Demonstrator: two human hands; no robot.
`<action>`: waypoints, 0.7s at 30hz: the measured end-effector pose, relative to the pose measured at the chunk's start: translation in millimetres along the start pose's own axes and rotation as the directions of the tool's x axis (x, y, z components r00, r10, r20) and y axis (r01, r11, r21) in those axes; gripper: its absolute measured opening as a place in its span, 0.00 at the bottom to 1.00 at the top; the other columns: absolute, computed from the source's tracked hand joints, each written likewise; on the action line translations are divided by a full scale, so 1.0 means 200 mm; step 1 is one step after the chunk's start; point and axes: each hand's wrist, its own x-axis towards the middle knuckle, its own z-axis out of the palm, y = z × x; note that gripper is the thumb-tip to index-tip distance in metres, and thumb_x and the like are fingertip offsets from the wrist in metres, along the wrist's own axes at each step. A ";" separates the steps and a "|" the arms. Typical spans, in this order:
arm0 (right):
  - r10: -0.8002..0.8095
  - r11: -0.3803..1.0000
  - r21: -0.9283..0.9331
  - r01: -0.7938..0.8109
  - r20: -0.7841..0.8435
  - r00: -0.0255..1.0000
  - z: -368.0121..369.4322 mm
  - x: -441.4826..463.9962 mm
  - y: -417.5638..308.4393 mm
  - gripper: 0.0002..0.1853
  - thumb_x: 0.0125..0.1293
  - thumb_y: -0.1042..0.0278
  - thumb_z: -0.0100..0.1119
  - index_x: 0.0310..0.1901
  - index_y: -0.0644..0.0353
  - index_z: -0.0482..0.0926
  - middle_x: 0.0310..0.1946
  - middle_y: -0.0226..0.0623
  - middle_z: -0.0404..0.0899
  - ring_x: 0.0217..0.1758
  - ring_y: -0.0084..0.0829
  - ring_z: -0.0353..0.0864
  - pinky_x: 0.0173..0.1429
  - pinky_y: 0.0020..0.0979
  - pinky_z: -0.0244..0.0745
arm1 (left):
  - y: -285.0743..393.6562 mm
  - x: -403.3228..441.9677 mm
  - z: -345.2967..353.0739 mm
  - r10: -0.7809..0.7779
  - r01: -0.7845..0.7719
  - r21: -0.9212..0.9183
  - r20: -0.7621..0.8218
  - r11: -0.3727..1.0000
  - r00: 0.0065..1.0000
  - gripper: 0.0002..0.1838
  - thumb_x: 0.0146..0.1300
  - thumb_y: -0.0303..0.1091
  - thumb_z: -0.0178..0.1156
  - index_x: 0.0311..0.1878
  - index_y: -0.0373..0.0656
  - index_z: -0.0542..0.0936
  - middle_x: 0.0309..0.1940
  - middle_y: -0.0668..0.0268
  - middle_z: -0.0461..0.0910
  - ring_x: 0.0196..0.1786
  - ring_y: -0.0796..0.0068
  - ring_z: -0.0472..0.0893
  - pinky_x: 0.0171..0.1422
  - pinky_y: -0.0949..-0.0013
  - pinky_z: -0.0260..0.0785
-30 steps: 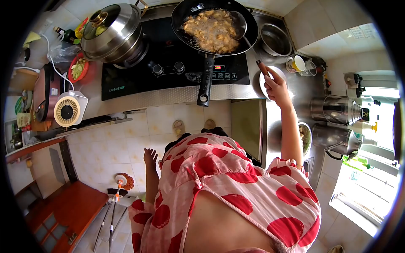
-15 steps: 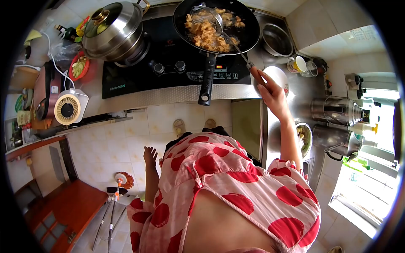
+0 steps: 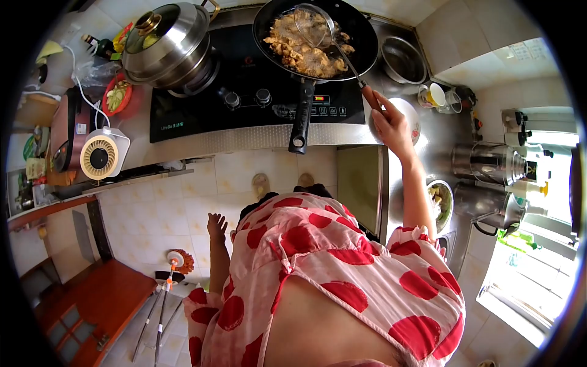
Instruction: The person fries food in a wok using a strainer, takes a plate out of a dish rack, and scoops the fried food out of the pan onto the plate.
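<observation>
My right hand (image 3: 393, 124) is wrapped round the brown handle of a wire mesh skimmer (image 3: 313, 27), whose basket lies in a black frying pan (image 3: 361, 52). Golden-brown fried pieces (image 3: 290, 54) sit in bubbling oil around and below the mesh. The pan's black handle (image 3: 301, 116) points toward me over the counter edge and neither hand touches it. Down at my side, my left hand (image 3: 217, 226) hangs in the air with its fingers spread, holding nothing.
A lidded steel pot (image 3: 174, 52) stands on the left of the black cooktop (image 3: 202, 116). To the right are a steel bowl (image 3: 402, 59), a white plate (image 3: 408, 113) and cups (image 3: 432, 95). A small fan (image 3: 101, 158) is at the left; a mop (image 3: 176, 263) stands on the floor.
The skimmer basket has shifted slightly right and up in the pan, and the fried pieces are spread wider, with more bubbling. My left hand stays where it was.
</observation>
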 end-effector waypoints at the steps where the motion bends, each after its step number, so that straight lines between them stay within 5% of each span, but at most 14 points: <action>1: 0.021 1.000 0.012 -0.021 0.011 1.000 0.01 0.00 -0.01 0.22 0.61 0.69 0.53 0.59 0.57 0.67 0.19 0.23 0.67 0.20 0.13 0.60 0.23 0.18 0.58 | -0.01 0.01 -0.01 -0.001 0.001 0.001 -0.001 1.000 1.000 0.35 0.63 0.58 0.43 0.62 0.37 0.59 0.59 0.56 0.64 0.57 0.62 0.70 0.56 0.59 0.66; 6: -0.002 0.990 -0.144 0.008 0.042 0.999 0.04 0.07 -0.01 0.21 0.62 0.72 0.50 0.57 0.64 0.67 0.22 0.26 0.71 0.22 0.16 0.66 0.28 0.20 0.64 | -0.02 0.02 -0.01 -0.009 0.009 -0.004 0.019 1.000 1.000 0.35 0.63 0.58 0.44 0.62 0.36 0.59 0.60 0.56 0.64 0.58 0.61 0.69 0.56 0.59 0.66; 8: -0.311 0.922 -0.267 0.279 -0.086 0.947 0.04 0.12 0.00 0.20 0.62 0.73 0.51 0.56 0.62 0.68 0.32 0.35 0.79 0.31 0.21 0.74 0.39 0.24 0.70 | -0.02 0.02 0.00 -0.010 0.011 -0.016 0.007 1.000 1.000 0.35 0.63 0.58 0.44 0.62 0.36 0.59 0.60 0.56 0.64 0.58 0.61 0.69 0.56 0.59 0.66; 9: -0.299 0.906 -0.348 0.241 -0.121 0.947 0.02 0.13 -0.01 0.21 0.59 0.70 0.54 0.56 0.58 0.68 0.41 0.44 0.79 0.41 0.36 0.81 0.44 0.31 0.73 | -0.03 0.02 -0.01 -0.009 0.009 -0.019 0.012 1.000 1.000 0.35 0.63 0.58 0.44 0.62 0.36 0.59 0.60 0.56 0.64 0.58 0.61 0.69 0.56 0.59 0.66; 14: -0.392 0.770 -0.591 0.242 -0.138 0.909 -0.06 0.34 0.10 0.22 0.58 0.73 0.52 0.56 0.58 0.67 0.46 0.43 0.76 0.48 0.45 0.75 0.49 0.32 0.72 | -0.05 -0.01 -0.02 -0.018 0.018 -0.003 -0.010 1.000 1.000 0.35 0.63 0.58 0.43 0.62 0.37 0.59 0.60 0.56 0.64 0.58 0.61 0.69 0.57 0.59 0.65; 16: -0.407 0.843 -0.420 0.336 -0.091 0.909 -0.04 0.44 0.24 0.22 0.62 0.75 0.48 0.58 0.62 0.64 0.51 0.37 0.75 0.53 0.28 0.74 0.51 0.24 0.69 | -0.05 -0.02 -0.02 -0.024 0.024 -0.003 -0.022 1.000 0.999 0.35 0.63 0.58 0.43 0.62 0.37 0.59 0.60 0.56 0.64 0.58 0.62 0.69 0.57 0.59 0.65; 17: -0.447 0.883 -0.205 0.423 -0.090 0.890 0.01 0.49 0.28 0.22 0.63 0.73 0.48 0.59 0.61 0.64 0.49 0.35 0.76 0.38 0.22 0.80 0.36 0.18 0.71 | -0.06 -0.02 -0.02 -0.025 0.025 -0.005 -0.023 1.000 0.999 0.35 0.63 0.58 0.43 0.62 0.37 0.59 0.60 0.56 0.64 0.58 0.62 0.69 0.57 0.59 0.65; 18: -0.447 0.883 -0.204 0.423 -0.089 0.890 -0.01 0.51 0.32 0.22 0.63 0.73 0.48 0.59 0.61 0.64 0.49 0.35 0.76 0.38 0.22 0.80 0.36 0.18 0.71 | -0.06 -0.02 -0.03 -0.029 0.029 -0.007 -0.025 1.000 0.999 0.35 0.63 0.58 0.43 0.62 0.37 0.59 0.60 0.56 0.64 0.58 0.62 0.69 0.57 0.59 0.65; 19: -0.120 0.993 -0.020 0.120 0.018 0.993 -0.01 0.47 0.23 0.23 0.62 0.72 0.49 0.60 0.62 0.63 0.47 0.33 0.77 0.31 0.18 0.75 0.31 0.18 0.68 | -0.06 -0.02 -0.04 -0.034 0.033 -0.007 -0.026 0.999 0.999 0.35 0.63 0.58 0.43 0.62 0.37 0.59 0.60 0.56 0.64 0.58 0.62 0.69 0.56 0.59 0.65; 21: 0.099 0.988 0.106 -0.113 0.124 0.987 0.00 0.39 0.10 0.23 0.62 0.72 0.50 0.60 0.61 0.63 0.46 0.31 0.77 0.24 0.12 0.65 0.26 0.14 0.60 | -0.06 -0.01 -0.04 -0.031 0.030 -0.009 -0.021 0.999 0.999 0.35 0.63 0.58 0.42 0.62 0.37 0.59 0.60 0.57 0.64 0.58 0.62 0.69 0.56 0.59 0.65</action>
